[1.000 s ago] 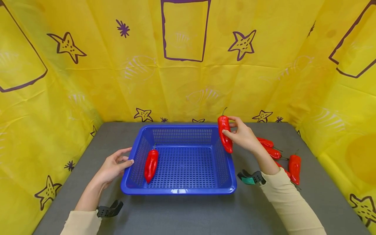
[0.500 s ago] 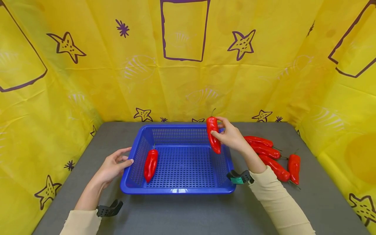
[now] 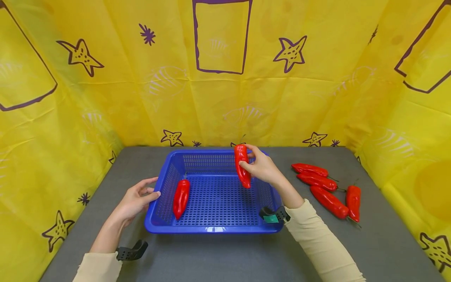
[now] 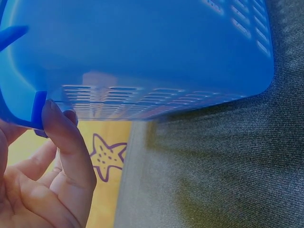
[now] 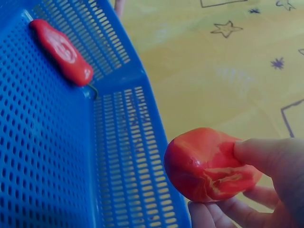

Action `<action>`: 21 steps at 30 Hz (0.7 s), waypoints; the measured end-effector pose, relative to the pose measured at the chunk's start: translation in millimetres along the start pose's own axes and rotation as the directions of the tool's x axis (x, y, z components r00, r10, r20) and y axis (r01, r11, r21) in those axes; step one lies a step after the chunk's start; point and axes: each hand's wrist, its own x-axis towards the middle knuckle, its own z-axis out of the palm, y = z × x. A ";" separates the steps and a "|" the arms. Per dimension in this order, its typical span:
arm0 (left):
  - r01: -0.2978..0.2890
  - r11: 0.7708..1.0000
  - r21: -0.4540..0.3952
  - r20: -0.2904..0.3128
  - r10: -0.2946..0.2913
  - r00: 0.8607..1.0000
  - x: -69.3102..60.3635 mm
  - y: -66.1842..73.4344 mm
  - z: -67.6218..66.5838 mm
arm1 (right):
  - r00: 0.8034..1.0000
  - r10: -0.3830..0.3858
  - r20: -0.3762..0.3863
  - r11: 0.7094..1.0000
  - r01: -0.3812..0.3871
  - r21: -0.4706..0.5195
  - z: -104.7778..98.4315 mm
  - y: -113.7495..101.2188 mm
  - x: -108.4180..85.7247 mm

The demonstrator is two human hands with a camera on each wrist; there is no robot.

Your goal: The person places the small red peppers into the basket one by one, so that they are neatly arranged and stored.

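My right hand [image 3: 262, 167] pinches a red pepper [image 3: 242, 164], stem up, above the back right part of a blue plastic basket [image 3: 211, 229]. In the right wrist view the held pepper [image 5: 204, 166] shows its blunt tip, with the thumb on one side and fingers beneath. My left hand [image 3: 135, 199] grips the basket's left rim, thumb over the edge; the left wrist view shows the thumb and fingers [image 4: 71, 147] pinching that rim. A second red pepper [image 3: 181, 199] lies inside the basket along its left side.
Several red peppers [image 3: 329, 201] lie loose on the grey table [image 3: 218, 258] right of the basket, near my right forearm. A yellow patterned cloth [image 3: 225, 98] hangs behind the table and along both sides.
My right hand has carried the held pepper leftward, from over the basket's right rim to above its inside. My left hand and the basket stay in place.
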 end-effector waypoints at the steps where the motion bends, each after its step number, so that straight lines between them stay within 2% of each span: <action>1: 0.001 1.000 0.001 0.000 -0.001 1.000 0.2 0.0 0.4 | 1.000 -0.004 0.007 1.000 0.004 0.013 1.8 0.1 0.5; 6: 0.012 1.000 0.014 -0.004 -0.012 1.000 0.9 0.4 2.1 | 1.000 -0.006 0.030 0.999 0.005 0.053 9.9 -0.6 3.2; 21: 0.011 1.000 0.019 -0.004 -0.011 1.000 -1.4 3.3 1.1 | 0.997 -0.023 0.080 0.998 0.018 0.064 34.4 -12.3 11.4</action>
